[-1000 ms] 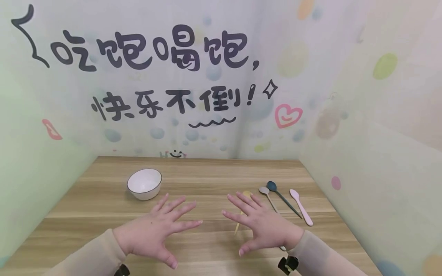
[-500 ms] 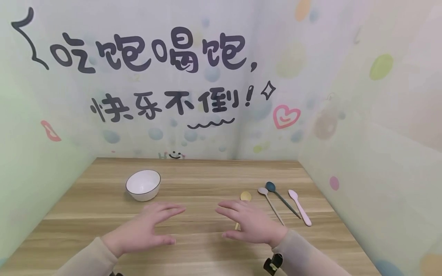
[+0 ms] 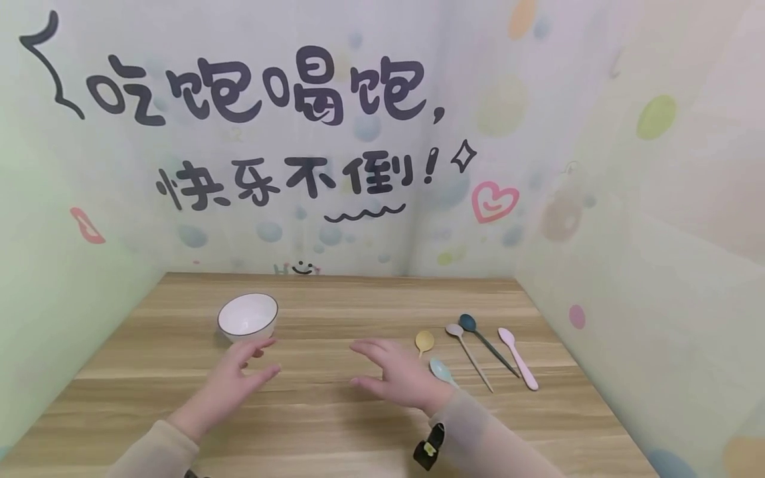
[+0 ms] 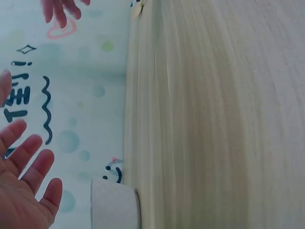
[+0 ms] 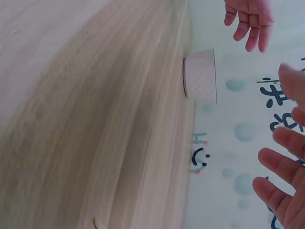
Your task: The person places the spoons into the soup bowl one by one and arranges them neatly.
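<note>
My left hand (image 3: 224,382) hovers over the wooden table, fingers relaxed and holding nothing. Its fingertips overlap the lower edge of a white bowl with a dark rim (image 3: 248,317) in the head view. In the left wrist view the bowl (image 4: 114,205) stands beyond the spread fingers. My right hand (image 3: 397,375), also holding nothing, is raised over the middle with thumb and fingers apart. Beside it lie a yellow spoon (image 3: 424,341) and a light blue spoon (image 3: 441,370), whose handle is partly hidden by the right arm. The right wrist view shows the bowl (image 5: 200,76) too.
Further right lie a beige spoon (image 3: 470,356), a dark teal spoon (image 3: 490,346) and a pink spoon (image 3: 518,358). Walls enclose the wooden table (image 3: 335,312) at the back and both sides; the back wall (image 3: 358,245) carries dark lettering.
Both hands, first spread wide with palms down, have relaxed and turned inward. The left has moved left toward the bowl; the right has shifted left, uncovering the yellow and light blue spoons.
</note>
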`<state>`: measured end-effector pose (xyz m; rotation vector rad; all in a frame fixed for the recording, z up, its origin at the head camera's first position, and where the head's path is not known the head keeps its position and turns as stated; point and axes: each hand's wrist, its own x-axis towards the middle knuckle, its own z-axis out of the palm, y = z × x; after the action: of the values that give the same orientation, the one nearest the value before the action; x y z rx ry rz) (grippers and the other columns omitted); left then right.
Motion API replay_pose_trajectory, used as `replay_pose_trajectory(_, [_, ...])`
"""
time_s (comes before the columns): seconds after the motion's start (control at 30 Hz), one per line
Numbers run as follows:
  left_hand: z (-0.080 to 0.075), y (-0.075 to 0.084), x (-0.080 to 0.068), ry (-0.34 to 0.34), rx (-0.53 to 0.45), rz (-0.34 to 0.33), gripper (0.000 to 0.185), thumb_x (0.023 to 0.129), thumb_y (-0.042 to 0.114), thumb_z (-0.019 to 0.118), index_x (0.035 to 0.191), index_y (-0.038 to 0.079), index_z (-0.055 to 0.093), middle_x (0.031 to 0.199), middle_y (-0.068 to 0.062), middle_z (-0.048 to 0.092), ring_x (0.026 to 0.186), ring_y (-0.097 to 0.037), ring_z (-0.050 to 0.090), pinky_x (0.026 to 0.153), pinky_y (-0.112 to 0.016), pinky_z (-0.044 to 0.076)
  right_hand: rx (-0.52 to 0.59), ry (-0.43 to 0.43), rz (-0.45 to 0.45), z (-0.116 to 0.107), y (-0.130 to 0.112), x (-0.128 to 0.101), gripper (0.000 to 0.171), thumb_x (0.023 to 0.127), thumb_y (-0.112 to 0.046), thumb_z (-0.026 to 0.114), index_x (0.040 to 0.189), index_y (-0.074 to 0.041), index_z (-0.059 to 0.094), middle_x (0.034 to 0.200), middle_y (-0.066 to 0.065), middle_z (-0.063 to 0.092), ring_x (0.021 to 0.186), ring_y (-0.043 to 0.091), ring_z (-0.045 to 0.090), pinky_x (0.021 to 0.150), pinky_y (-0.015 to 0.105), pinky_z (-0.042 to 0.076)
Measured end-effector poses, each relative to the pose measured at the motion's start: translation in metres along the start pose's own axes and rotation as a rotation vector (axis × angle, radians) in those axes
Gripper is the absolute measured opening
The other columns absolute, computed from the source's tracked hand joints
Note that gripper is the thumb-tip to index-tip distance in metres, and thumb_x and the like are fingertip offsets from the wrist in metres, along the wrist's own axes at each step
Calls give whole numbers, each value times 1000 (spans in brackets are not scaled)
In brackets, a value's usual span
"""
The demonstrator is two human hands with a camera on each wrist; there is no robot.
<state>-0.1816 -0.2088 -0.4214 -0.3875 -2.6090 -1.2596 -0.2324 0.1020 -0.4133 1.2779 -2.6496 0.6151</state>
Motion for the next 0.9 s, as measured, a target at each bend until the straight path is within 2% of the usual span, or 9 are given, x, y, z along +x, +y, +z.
replay_pose_trajectory(0.1, [0, -8, 3, 51, -17, -27, 50, 90, 24, 69, 131, 0, 53, 129, -18, 51, 109, -34, 51, 89, -51, 45, 81, 9, 62, 8, -2, 9, 55, 93, -36, 64, 141, -14, 48, 138, 3, 53, 126, 21, 49, 104, 39, 42])
replay_pose_trajectory(0.4, [-8, -36, 16, 124, -8, -175, 63, 91, 27, 67, 136, -8, 40, 132, -28, 37, 111, -39, 43, 84, -44, 42, 252, 38, 252, 28, -10, 35, 55, 93, -44, 60, 141, -19, 48, 138, -2, 52, 118, 16, 54, 94, 34, 49])
replay_pose_trajectory(0.67, [-19, -51, 27, 134, -44, -289, 78, 92, 34, 64, 143, -11, 26, 138, -36, 23, 119, -47, 33, 98, -57, 35, 410, 75, 362, 45, -14, 56, 55, 92, -43, 63, 141, -22, 48, 135, -6, 53, 117, 13, 53, 94, 33, 49])
replay_pose_trajectory(0.8, [-24, -61, 33, 124, -13, -321, 85, 92, 40, 63, 145, -11, 21, 142, -38, 21, 127, -50, 25, 104, -64, 29, 442, 93, 383, 55, -13, 70, 59, 90, -46, 64, 142, -21, 48, 133, -8, 54, 115, 13, 53, 93, 35, 49])
replay_pose_trajectory(0.9, [-27, -67, 37, 101, -26, -369, 92, 92, 48, 61, 148, -9, 15, 145, -38, 16, 133, -52, 18, 106, -66, 24, 469, 91, 407, 61, -13, 80, 61, 89, -47, 65, 142, -23, 47, 134, -9, 54, 116, 12, 53, 93, 36, 49])
